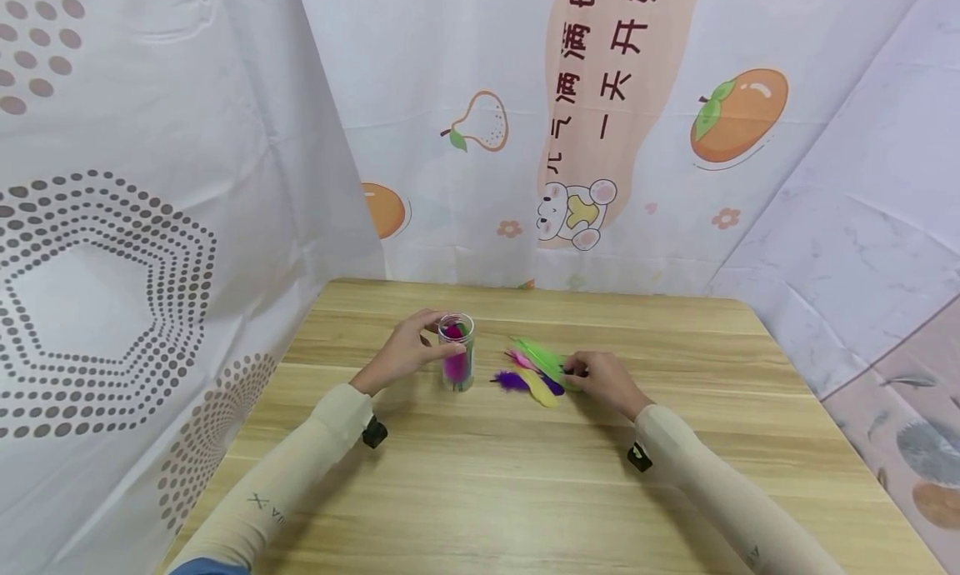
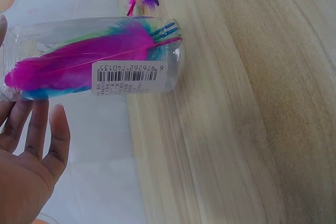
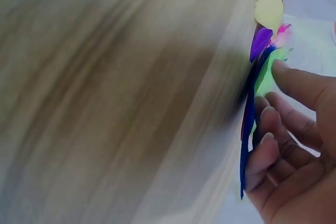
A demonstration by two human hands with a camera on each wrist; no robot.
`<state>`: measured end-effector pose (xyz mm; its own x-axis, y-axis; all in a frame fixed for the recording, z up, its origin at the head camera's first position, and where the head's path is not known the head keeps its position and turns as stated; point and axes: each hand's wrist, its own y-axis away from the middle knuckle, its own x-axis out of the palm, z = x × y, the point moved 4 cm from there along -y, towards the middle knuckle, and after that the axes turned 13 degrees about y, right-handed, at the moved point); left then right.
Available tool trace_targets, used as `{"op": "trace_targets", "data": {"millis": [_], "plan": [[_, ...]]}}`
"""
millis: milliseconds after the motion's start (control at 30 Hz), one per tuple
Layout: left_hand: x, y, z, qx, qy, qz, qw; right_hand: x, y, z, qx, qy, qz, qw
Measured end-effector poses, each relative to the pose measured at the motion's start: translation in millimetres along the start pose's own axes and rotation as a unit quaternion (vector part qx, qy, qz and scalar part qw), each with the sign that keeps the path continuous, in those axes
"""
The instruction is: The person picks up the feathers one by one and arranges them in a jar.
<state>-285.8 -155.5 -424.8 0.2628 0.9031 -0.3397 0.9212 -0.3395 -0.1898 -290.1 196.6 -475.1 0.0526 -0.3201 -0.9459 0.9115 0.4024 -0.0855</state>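
One barcode label [image 2: 126, 75], left-wrist view only

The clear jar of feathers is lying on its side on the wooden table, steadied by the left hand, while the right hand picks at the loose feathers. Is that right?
Not quite: the head view shows the clear jar standing upright, not on its side. The left hand does steady it on the wooden table, and the right hand is at the loose feathers.

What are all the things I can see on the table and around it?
Jar: one, clear plastic, upright on the table, magenta, blue and green feathers inside.
Loose feathers: a small pile, green, yellow, purple, pink, right of the jar.
Table: one, light wood.
Backdrop sheets: white, printed with fruit, dots and a bear.
Left hand: holds the jar.
Right hand: pinches a dark blue feather at the pile.
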Motion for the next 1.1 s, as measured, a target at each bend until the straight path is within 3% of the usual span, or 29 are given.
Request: {"op": "trace_targets", "data": {"millis": [367,800,1100], "plan": [[0.2,-0.7,0.6,0.007,-0.007,0.002,0.9999,5.6,0.0,-2.4,0.024,0.031,0.029,0.999],[-1.3,-0.4,1.8,0.003,-0.003,0.002,1.0000,7.3,-0.2,-1.1,0.054,-0.010,0.070,0.996],[-0.6,0.0,2.7,0.004,-0.006,0.002,1.0000,4.2,3.5,-4.4,0.047,-0.063,0.049,0.996]]}}
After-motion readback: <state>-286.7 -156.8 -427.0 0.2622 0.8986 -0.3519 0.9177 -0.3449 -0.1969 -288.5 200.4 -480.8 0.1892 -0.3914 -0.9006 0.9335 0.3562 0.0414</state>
